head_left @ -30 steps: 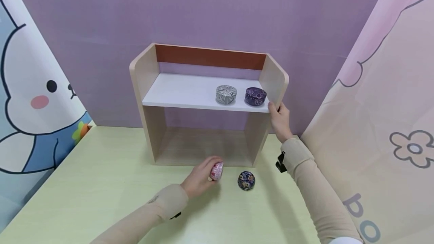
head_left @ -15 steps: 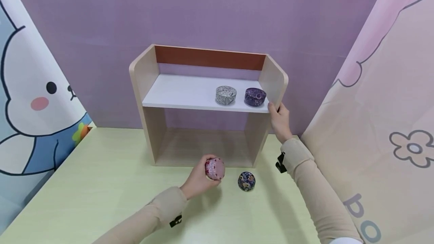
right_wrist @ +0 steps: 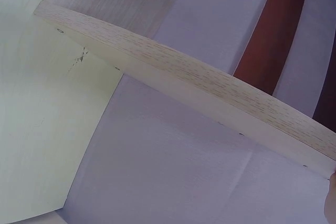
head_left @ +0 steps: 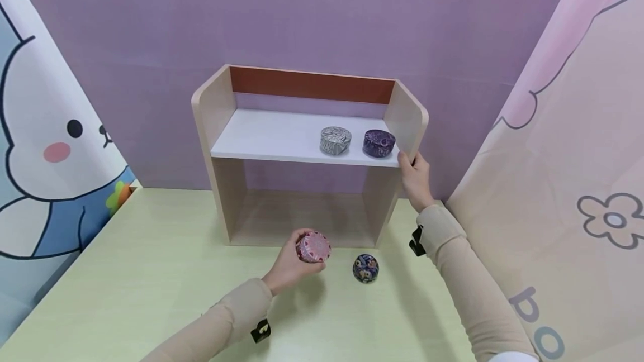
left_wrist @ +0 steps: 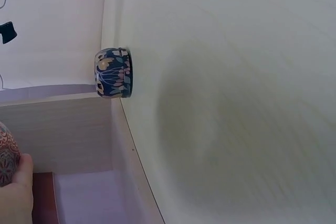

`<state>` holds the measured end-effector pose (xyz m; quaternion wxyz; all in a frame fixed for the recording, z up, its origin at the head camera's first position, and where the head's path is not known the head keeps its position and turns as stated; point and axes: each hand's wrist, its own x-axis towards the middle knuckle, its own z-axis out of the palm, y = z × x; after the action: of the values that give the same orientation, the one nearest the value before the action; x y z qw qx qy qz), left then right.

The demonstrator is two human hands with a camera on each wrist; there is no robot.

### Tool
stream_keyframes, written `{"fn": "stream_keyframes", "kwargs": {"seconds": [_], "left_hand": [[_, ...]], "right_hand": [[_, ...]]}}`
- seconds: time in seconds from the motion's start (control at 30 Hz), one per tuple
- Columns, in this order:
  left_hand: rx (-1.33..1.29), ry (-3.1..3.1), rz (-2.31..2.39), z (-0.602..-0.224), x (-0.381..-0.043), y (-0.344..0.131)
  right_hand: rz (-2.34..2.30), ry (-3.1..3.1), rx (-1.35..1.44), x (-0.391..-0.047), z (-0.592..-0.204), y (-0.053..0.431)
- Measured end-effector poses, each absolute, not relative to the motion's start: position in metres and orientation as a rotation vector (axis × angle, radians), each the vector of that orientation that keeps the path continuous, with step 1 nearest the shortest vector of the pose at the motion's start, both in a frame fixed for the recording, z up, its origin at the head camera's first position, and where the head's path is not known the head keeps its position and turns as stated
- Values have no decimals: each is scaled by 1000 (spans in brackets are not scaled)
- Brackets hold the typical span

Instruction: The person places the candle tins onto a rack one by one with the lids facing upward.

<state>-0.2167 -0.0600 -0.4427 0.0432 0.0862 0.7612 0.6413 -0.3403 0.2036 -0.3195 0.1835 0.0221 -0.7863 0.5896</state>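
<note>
My left hand (head_left: pixel 289 267) holds a pink patterned round tin (head_left: pixel 314 247) above the table, its flat top turned toward the head camera. In the left wrist view only part of that tin (left_wrist: pixel 7 156) shows at the left edge. A small two-level wooden shelf (head_left: pixel 271 133) stands behind it. My right hand (head_left: pixel 416 182) grips the shelf's right side panel at the height of the white board. Only a sliver of that hand (right_wrist: pixel 331 203) appears in the right wrist view. To the right of my left hand, a dark blue patterned tin (head_left: pixel 365 268) sits on the table.
On the white upper board stand a silver-grey patterned tin (head_left: pixel 335 141) and a dark purple one (head_left: pixel 379 143), side by side toward the right. The pale table (head_left: pixel 126 289) extends in front of the shelf. A purple backdrop (head_left: pixel 322 15) hangs behind, with printed sheets on both sides.
My left hand has turned the pink tin so its top, first seen edge-on, faces the head camera, and has shifted slightly left. My right hand stays on the shelf.
</note>
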Motion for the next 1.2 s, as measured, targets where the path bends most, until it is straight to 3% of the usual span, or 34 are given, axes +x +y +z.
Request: {"fn": "stream_keyframes", "kwargs": {"seconds": [0.33,0.77,1.2], "left_hand": [[345,2320,1911,-418,-203,-64],[371,2355,1884,-428,-220,-69],[412,2419,1904,-374,-224,-76]], "right_hand": [[1652,-2187,57,-341,-320,203],[1670,-2189,75,-340,-320,204],[1638,-2199,78,-341,-320,205]]}}
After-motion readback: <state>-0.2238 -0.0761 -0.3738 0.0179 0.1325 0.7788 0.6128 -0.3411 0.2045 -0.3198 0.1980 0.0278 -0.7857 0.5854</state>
